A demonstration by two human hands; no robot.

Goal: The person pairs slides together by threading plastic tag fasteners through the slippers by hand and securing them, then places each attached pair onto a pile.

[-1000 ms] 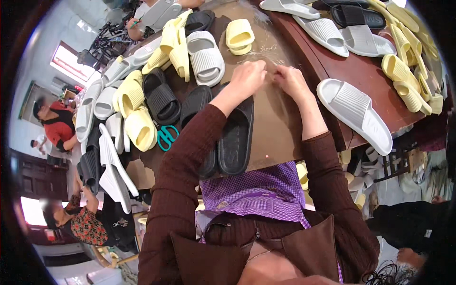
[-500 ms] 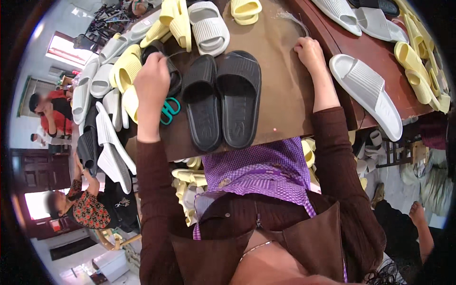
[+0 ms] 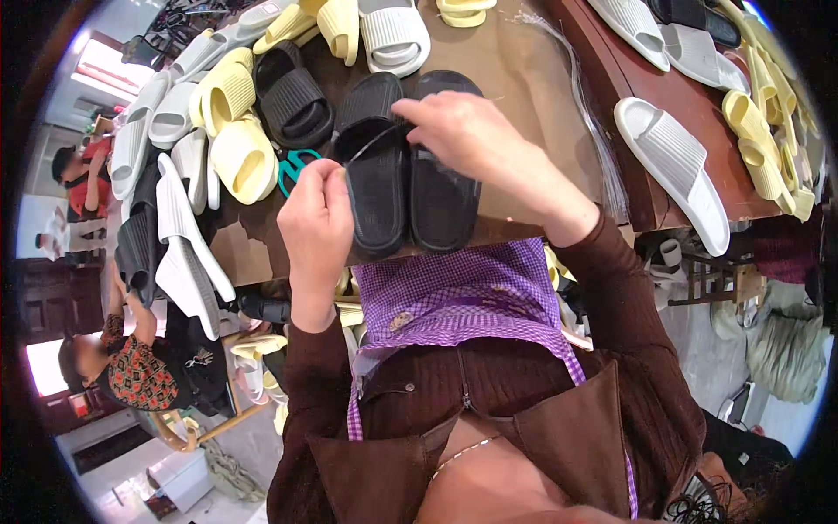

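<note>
Two black slide sandals, the left one (image 3: pixel 380 205) and the right one (image 3: pixel 443 205), lie side by side before me on the brown tabletop (image 3: pixel 524 196). A thin clear strand (image 3: pixel 370 146) stretches across the left sandal's opening, between my hands. My left hand (image 3: pixel 316 227) pinches its lower end beside that sandal. Over the straps, my right hand (image 3: pixel 467 135) is closed at its upper end, slightly blurred. Teal-handled scissors (image 3: pixel 295 168) lie by my left hand, partly covered by it. Right of the sandals lies a bundle of clear strands (image 3: pixel 592 122).
Yellow slides (image 3: pixel 244 160), white slides (image 3: pixel 188 249) and another black slide (image 3: pixel 294 96) crowd the left side. A light grey slide (image 3: pixel 672 166) lies on the reddish table at right, near more yellow ones (image 3: pixel 758 148). Two people (image 3: pixel 140 371) (image 3: pixel 87 179) are at far left.
My right hand has come left from the strand bundle to above the black sandals. My left hand has moved down and right, from the black slide behind to beside the pair.
</note>
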